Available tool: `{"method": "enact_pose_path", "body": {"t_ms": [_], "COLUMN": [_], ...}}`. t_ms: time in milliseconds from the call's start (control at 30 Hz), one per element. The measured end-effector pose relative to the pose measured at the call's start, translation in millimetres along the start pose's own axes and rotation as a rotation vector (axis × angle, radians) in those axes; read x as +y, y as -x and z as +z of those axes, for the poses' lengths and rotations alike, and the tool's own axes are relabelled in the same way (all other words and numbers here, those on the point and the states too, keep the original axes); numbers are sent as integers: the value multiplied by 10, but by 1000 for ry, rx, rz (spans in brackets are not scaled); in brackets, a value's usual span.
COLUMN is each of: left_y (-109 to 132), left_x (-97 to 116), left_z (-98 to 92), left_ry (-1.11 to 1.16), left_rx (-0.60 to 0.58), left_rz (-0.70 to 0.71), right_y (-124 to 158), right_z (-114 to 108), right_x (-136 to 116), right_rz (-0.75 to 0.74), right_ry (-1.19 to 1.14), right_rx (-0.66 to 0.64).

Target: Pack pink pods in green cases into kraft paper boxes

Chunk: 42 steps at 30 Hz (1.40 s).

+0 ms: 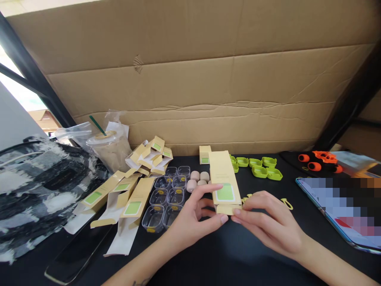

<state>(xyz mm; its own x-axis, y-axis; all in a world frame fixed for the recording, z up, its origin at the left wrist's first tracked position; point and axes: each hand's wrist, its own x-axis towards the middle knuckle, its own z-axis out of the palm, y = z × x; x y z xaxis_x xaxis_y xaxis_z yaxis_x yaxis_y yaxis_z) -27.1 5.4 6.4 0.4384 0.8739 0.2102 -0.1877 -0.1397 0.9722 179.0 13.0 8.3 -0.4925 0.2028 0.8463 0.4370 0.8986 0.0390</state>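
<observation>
Both my hands hold a long tan carton with a green label [224, 176] that lies on the black table [226, 254], its near end toward me. My left hand [193, 218] grips the near end from the left, thumb under the end flap and a finger on top beside the label. My right hand [268, 220] pinches the same flap from the right. Several clear plastic cases [166, 198] sit just left of my left hand. Several round beige puffs [198, 179] lie beside the carton.
Flattened tan cartons [125, 200] lie at the left, a pile of folded ones [151, 157] behind. Green plastic cases [262, 167] sit far right of the carton, a phone [336, 210] at right, an iced drink cup [108, 149] and a dark phone [77, 254] at left. A cardboard wall [208, 79] closes the back.
</observation>
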Motion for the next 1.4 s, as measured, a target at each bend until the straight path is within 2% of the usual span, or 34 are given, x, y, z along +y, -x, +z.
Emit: {"method": "enact_pose_path", "body": {"t_ms": [300, 967, 1400], "left_y": [26, 19, 37], "left_x": [-38, -2, -25], "left_z": [-4, 40, 61], "left_ry": [2, 71, 12], "left_rx": [-36, -8, 18], "left_rz": [-4, 34, 42], "right_y": [29, 22, 13], "right_z": [9, 12, 26], "right_x": [-16, 0, 1], "right_rz": [16, 107, 123], "right_ry": [7, -64, -151], "right_rx": [12, 6, -19]}}
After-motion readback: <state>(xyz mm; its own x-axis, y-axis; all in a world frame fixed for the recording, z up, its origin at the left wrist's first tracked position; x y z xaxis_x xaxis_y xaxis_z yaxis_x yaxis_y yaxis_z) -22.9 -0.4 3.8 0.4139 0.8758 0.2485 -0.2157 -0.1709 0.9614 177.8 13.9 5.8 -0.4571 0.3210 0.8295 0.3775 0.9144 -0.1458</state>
